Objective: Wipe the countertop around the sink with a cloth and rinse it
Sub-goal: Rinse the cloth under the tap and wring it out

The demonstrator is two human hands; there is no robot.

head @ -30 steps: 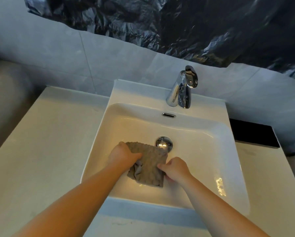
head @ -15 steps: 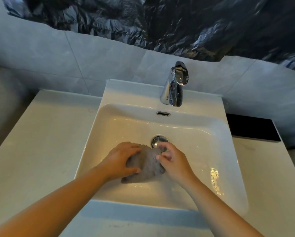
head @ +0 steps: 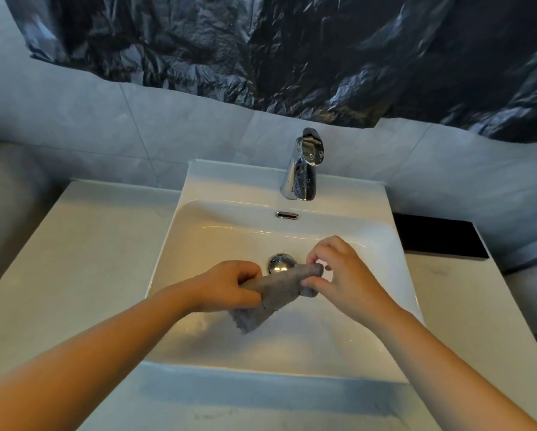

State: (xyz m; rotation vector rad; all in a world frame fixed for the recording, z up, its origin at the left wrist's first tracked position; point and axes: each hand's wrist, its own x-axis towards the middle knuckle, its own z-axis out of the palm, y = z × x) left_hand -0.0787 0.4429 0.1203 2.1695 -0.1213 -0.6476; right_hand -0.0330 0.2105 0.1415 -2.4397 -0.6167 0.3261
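A grey cloth (head: 276, 290) is bunched into a roll above the white sink basin (head: 217, 231), just in front of the chrome drain plug (head: 281, 263). My left hand (head: 229, 286) grips its left end with curled fingers. The right end is pinched between thumb and fingertips of my right hand (head: 338, 275). One corner of the cloth hangs down toward the basin floor. The chrome tap (head: 303, 166) stands at the back of the sink, and no water runs from it. The pale countertop (head: 74, 259) lies on both sides of the sink.
A black slab (head: 438, 239) lies on the counter at the back right against the wall. Dark crumpled plastic sheeting (head: 292, 51) covers the wall above the grey tiles. An overflow slot (head: 287, 215) sits below the tap.
The cloth went from spread flat on the basin floor to gathered and lifted into a roll between both hands. My right hand moved up and to the right, stretching it.
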